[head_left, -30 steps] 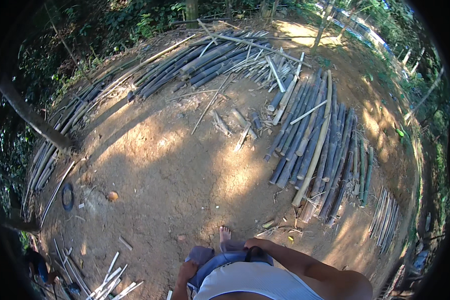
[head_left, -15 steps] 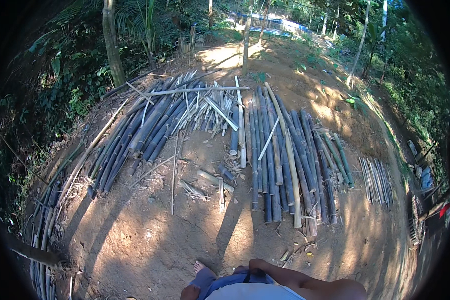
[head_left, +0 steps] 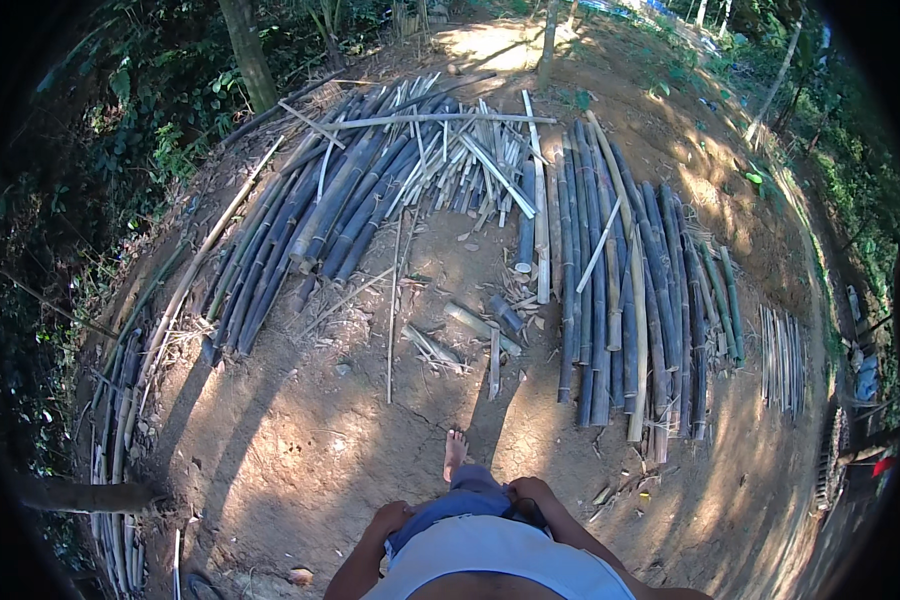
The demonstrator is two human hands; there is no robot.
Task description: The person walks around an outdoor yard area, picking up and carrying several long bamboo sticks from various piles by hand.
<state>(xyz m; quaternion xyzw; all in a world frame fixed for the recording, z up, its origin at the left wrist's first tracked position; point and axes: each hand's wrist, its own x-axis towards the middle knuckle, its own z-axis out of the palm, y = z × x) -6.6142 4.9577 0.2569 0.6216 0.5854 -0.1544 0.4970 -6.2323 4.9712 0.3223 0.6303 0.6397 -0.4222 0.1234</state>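
Note:
I stand on bare brown earth, one bare foot stepping forward. My left hand hangs by my left thigh, its fingers loosely curled with nothing seen in it. My right hand rests against my right hip, fingers curled, and nothing shows in it either. Ahead lie rows of dark cut bamboo poles: a fanned pile at the left and a straight row at the right. Short bamboo offcuts are scattered between them, nearest my foot.
A tree trunk stands at the back left and a thinner one further back. More thin poles line the left edge, and a small bundle lies at the right. Green brush surrounds the clearing.
The view has swung and moved forward: the bamboo piles now lie nearer and more centred. My foot has stepped ahead. Both hands stay by my hips.

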